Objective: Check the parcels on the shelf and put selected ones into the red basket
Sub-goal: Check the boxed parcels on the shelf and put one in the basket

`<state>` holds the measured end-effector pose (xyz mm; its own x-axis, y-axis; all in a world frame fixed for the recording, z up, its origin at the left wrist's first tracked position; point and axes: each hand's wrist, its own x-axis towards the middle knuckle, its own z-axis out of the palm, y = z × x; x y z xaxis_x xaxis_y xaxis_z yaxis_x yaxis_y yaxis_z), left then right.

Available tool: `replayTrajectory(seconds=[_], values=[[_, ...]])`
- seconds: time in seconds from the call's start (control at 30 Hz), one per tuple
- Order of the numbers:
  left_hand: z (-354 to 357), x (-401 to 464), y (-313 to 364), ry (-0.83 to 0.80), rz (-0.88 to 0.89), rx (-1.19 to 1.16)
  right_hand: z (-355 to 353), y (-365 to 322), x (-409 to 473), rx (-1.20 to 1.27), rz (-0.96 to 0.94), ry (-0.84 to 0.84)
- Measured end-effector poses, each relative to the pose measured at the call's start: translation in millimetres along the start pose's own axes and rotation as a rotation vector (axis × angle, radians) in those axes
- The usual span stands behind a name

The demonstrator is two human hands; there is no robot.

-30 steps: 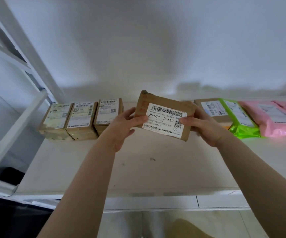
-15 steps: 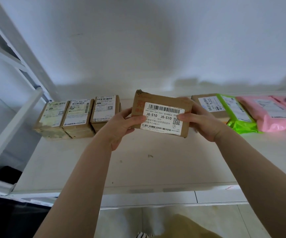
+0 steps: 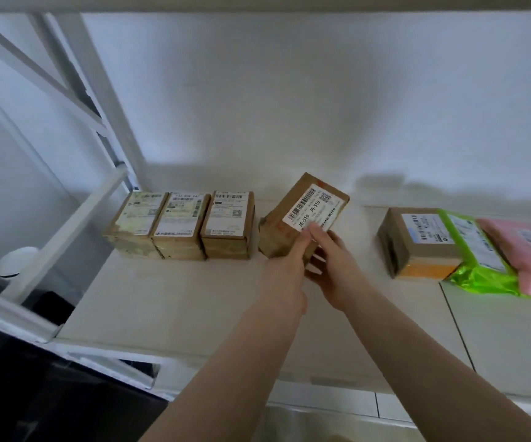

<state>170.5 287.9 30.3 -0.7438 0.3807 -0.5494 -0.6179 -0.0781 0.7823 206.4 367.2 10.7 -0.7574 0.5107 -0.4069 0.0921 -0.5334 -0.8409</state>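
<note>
I hold a brown cardboard parcel with a white J6-S10 label, turned lengthwise and tilted, just above the cream shelf. My left hand grips its near end with the thumb on the label. My right hand supports it from underneath on the right. It sits just right of a row of three brown boxes. The red basket is out of view.
A brown box, a green mailer bag and a pink mailer bag lie at the right of the shelf. White shelf posts and a sloped rail rise at left. Another shelf board runs overhead.
The parcel was held flat, label facing me, one hand on each side. It has been rotated lengthwise and lowered toward the shelf beside the three boxes, both hands now at its near end.
</note>
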Motion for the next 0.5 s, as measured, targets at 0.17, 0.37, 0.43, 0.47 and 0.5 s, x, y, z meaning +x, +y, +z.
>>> replayTrajectory(seconds=[0.17, 0.37, 0.43, 0.47, 0.5], values=[[-6.9, -0.3, 10.7, 0.043, -0.102, -0.081, 13.3, -8.5, 25.3, -0.083, 0.067, 0.033], [-26.2, 20.2, 22.4, 0.044, -0.136, -0.248, 21.4, -15.6, 37.5, -0.201, 0.078, 0.013], [-29.7, 27.5, 23.9, 0.045, -0.151, -0.313, 25.8, -16.1, 41.0, -0.230, 0.071, 0.014], [-30.9, 30.8, 24.5, 0.056, -0.154, -0.322, 28.1, -17.2, 42.3, -0.244, 0.069, 0.013], [-31.6, 32.7, 25.4, 0.066, -0.161, -0.325, 30.4, -18.6, 43.4, -0.251, 0.069, 0.011]])
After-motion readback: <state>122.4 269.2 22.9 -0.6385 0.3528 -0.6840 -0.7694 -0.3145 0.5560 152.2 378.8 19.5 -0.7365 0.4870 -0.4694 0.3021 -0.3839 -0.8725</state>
